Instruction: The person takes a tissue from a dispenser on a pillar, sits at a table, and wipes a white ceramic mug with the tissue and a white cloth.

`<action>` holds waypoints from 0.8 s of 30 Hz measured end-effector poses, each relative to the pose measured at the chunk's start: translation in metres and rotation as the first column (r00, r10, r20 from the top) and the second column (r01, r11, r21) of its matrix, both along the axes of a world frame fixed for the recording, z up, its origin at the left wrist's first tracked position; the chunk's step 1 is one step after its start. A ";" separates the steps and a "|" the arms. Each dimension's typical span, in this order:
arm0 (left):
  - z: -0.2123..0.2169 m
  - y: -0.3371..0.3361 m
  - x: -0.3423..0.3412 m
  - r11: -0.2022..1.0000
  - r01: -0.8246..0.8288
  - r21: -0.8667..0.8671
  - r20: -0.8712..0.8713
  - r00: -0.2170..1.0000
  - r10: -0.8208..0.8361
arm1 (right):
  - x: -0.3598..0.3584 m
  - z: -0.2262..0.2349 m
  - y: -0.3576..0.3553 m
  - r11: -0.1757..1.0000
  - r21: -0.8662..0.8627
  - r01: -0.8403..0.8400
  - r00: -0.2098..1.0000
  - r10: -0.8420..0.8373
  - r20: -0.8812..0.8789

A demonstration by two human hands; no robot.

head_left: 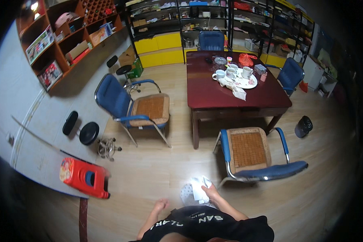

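My right hand [212, 192] is closed on a white cloth [198, 188] in front of my body, above the wooden floor. My left hand [161, 205] hangs lower left of it, loosely curled and holding nothing. Close by on the right stands a blue chair [254, 155] with a woven mat seat. My black shirt fills the bottom edge.
A dark red table [213, 94] carries white cups, a plate [246, 82] and a cloth. Blue chairs stand at its left [131, 107], far end [211, 40] and right [290, 72]. A red plastic stool [84, 177] lies left, a black bin [303, 126] right. Shelves line the walls.
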State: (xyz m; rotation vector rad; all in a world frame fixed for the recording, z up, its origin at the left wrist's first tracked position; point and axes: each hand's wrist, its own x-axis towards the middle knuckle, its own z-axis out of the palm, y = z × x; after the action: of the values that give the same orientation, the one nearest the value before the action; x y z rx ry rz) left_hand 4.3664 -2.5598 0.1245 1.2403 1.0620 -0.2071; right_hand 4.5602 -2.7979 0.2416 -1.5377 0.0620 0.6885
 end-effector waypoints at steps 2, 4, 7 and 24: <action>0.015 0.020 0.016 0.995 0.023 0.101 0.018 1.000 -0.025 | 0.045 0.008 0.040 0.998 -0.001 -0.071 0.997 0.071 -0.015; 0.017 0.048 0.036 0.930 0.209 0.303 0.086 0.966 -0.246 | 0.092 -0.006 0.082 0.992 0.058 -0.112 0.993 0.110 0.029; 0.041 0.092 0.081 0.952 0.193 0.238 0.038 0.977 -0.208 | 0.152 0.035 0.141 0.987 -0.063 -0.151 0.983 0.156 0.092; 0.007 0.347 0.428 0.376 0.924 0.067 0.092 0.370 -0.925 | 0.370 0.055 0.253 0.825 -0.067 0.560 0.824 -0.548 0.143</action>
State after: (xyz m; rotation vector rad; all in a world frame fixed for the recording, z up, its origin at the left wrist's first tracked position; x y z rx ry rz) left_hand 4.7946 -2.2125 0.1319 1.7329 0.1059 -1.0084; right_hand 4.9298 -2.5449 0.2970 -1.5542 0.4502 0.1252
